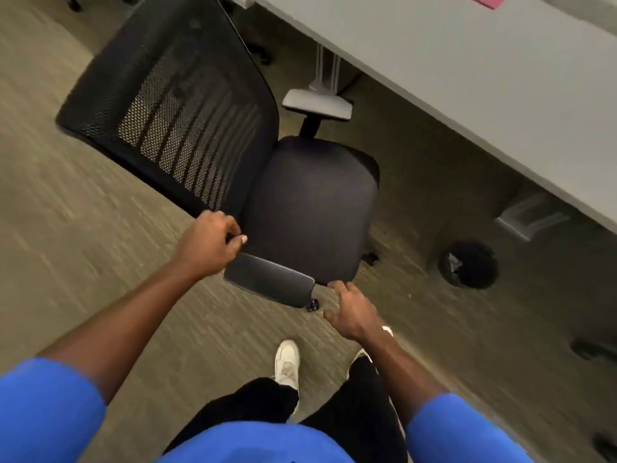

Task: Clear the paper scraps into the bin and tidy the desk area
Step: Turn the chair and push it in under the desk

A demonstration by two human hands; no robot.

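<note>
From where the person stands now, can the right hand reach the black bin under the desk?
Probably not: the right hand hovers open near the chair, and the bin sits apart across bare carpet. Nothing blocks it.

Single head cam, steep downward look, tilted, close over chair (300, 208) beside desk (467, 78)

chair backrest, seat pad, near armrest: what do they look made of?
Backrest: black mesh, likely synthetic; the floor shows through its holes. Seat pad: matte dark fabric over padding, judging by its soft rounded edges. Near armrest: smooth pad with a dull sheen, probably plastic or foam-skinned; blur leaves it open.
</note>
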